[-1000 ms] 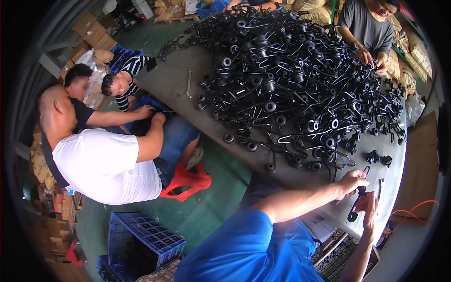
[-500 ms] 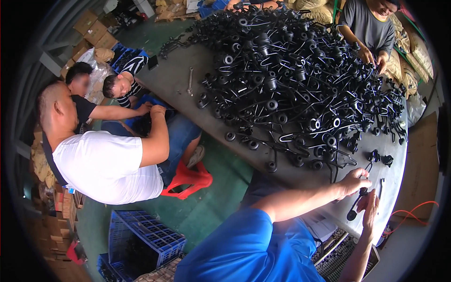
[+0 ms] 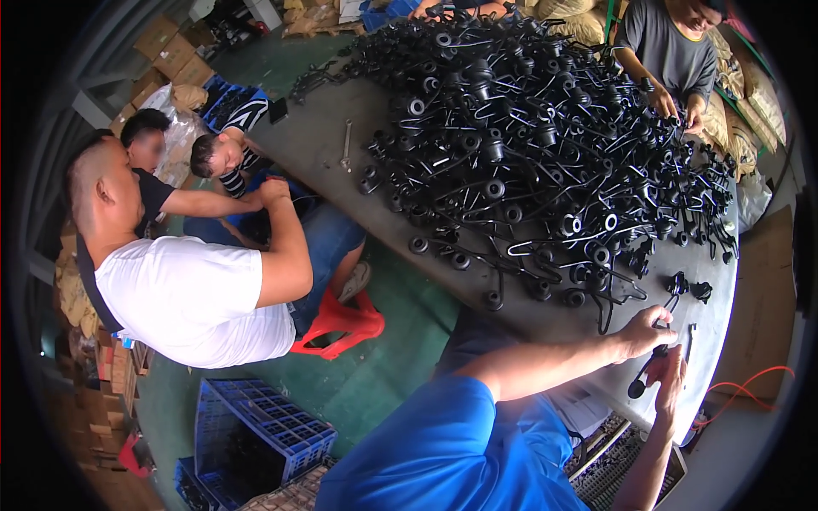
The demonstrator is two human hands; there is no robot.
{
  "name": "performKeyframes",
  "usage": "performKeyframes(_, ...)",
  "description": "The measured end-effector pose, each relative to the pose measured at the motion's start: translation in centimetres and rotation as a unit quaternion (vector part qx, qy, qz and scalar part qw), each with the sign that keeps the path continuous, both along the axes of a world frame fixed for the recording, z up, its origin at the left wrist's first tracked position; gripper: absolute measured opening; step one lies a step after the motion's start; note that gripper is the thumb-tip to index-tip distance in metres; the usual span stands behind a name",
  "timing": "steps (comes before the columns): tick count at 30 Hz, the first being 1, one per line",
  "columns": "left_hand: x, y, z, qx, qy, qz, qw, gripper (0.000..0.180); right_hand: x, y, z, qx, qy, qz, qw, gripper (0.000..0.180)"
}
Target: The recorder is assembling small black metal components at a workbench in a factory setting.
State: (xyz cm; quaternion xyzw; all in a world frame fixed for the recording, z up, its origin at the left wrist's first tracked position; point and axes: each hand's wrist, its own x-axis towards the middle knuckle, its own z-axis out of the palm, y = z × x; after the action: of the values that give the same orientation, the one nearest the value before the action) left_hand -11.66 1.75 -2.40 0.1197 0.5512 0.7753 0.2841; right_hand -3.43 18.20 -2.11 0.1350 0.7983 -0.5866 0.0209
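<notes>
Left hand (image 3: 645, 328) fingers pinch the top end of a black rod part (image 3: 646, 373), forearm stretched across from lower left. Right hand (image 3: 669, 383) fingers curl around its lower stretch, forearm rising from below. Part sits just over the grey worktop (image 3: 545, 319) edge, near the heap of black wire parts (image 3: 545, 145).
</notes>
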Motion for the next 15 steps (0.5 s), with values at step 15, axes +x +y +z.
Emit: performKeyframes(15, 2.0, 1.8, -0.7, 0.019, 0.107, 0.056, 0.993, 0.04, 1.3, -0.9, -0.5, -0.054, 0.035, -0.07, 0.995, 0.038)
